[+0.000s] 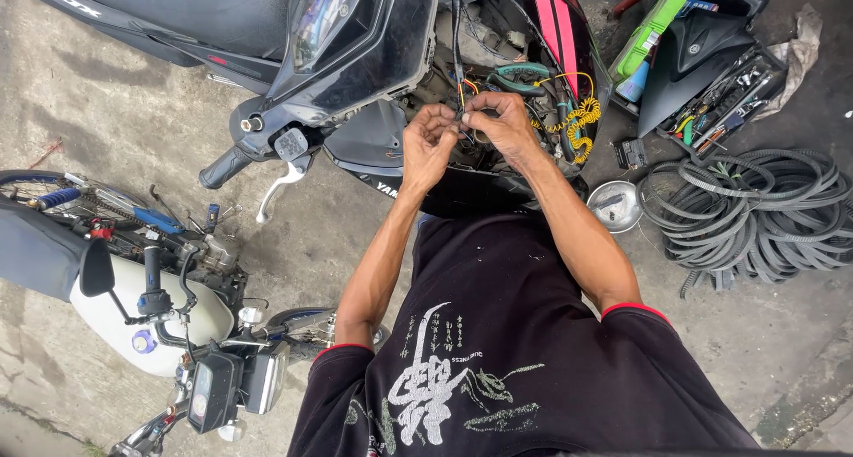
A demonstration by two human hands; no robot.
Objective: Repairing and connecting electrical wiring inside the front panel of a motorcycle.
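Both hands were buried in the open front of a black scooter [355, 57], its glossy plastic panel pulled away so the guts showed. The left hand [427, 146] was pinched shut, fingertips pressed together on a thin bundle of wires [459, 97] that ran down from above in black, red and orange strands. The right hand [500, 124] was curled in right against it, thumb and fingers gripping the same bundle, so the two hands were touching at the knuckles. Honestly couldn't tell whether there was a connector or just bare wire ends between the fingertips, too small and shadowed.

Just behind the right hand sat green-handled pliers [520, 75] on the frame, and beside them a springy yellow coiled cable [582, 124] hanging in tight loops. Lower right of the scooter, on the rough concrete floor [133, 119], was a small round metal bowl [615, 206], shiny and dented-looking. Next to that lay a big loose heap of ribbed black rubber belts [755, 213], and above it an open toolbox [724, 93] crammed with tools. Off to the left stood another motorbike [142, 310] with a smooth white tank and chrome bits.
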